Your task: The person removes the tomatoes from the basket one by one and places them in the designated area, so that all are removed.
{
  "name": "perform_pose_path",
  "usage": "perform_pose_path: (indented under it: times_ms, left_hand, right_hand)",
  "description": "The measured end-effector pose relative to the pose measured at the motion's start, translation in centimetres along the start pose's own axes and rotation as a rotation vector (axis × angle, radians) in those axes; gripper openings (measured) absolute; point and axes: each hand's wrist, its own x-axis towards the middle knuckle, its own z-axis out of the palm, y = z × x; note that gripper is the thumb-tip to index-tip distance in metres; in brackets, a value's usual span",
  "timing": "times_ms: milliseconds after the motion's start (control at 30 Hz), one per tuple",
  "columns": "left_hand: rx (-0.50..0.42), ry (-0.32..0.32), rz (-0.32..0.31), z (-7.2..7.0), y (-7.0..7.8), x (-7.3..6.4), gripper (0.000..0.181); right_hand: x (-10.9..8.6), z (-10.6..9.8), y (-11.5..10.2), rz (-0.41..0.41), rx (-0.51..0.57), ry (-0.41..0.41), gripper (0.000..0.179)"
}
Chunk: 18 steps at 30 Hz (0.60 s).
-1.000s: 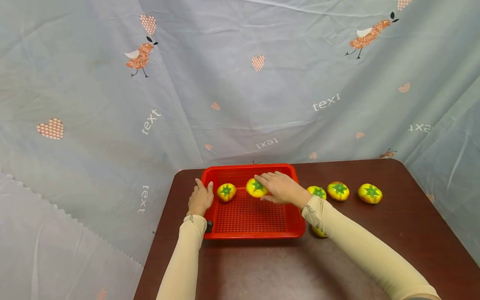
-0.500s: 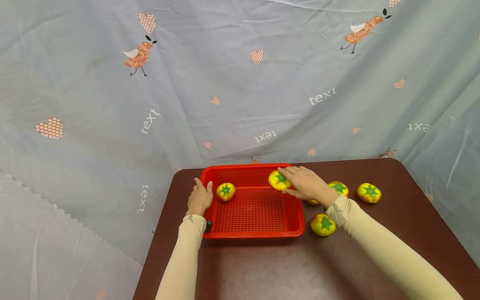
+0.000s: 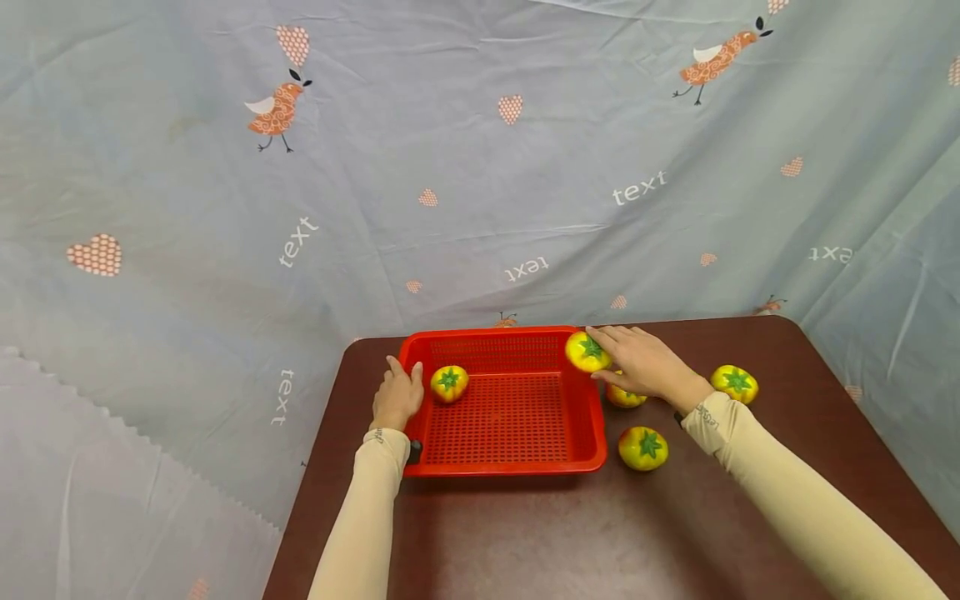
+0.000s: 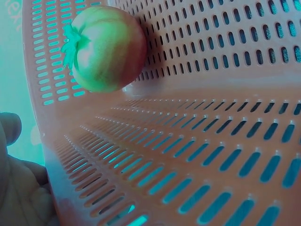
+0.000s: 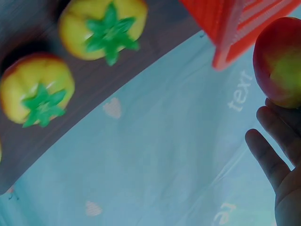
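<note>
In the head view, my right hand [image 3: 641, 360] holds a yellow-and-red tomato with a green star-shaped top [image 3: 587, 352], close over the back right corner of the red perforated basket [image 3: 502, 470]. The right wrist view shows that held tomato [image 5: 278, 61] at its right edge, with fingers [image 5: 268, 157] below it. My left hand [image 3: 397, 400] rests at the basket's left rim with the index finger stretched out. Inside the basket, near that hand, lies one tomato [image 3: 449, 384]. It also shows in the left wrist view, a tomato [image 4: 108, 52] against the far corner.
Right of the basket, a tomato [image 3: 626, 397] sits partly under my right hand, another tomato [image 3: 642, 448] stands nearer the front, and a third tomato [image 3: 735, 383] lies farther right. The dark brown table [image 3: 510, 533] ends at a grey printed curtain [image 3: 465, 208].
My right hand has moved right with its tomato, from over the basket's middle to its back right corner. The left hand and the tomato in the basket have stayed put.
</note>
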Motion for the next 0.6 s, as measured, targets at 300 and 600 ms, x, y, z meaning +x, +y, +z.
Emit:
perform_pose_path:
  times_ms: [300,600]
  left_hand:
    - [0.003,0.014,-0.004,0.1,0.4,0.4,0.076]
    - [0.006,0.026,-0.022,0.7,0.9,0.5,0.076]
  right_hand:
    - [-4.2,-0.4,3.5,0.038,-0.037,-0.017,0.076]
    - [-8.7,0.5,6.2,0.046,-0.017,-0.006,0.074]
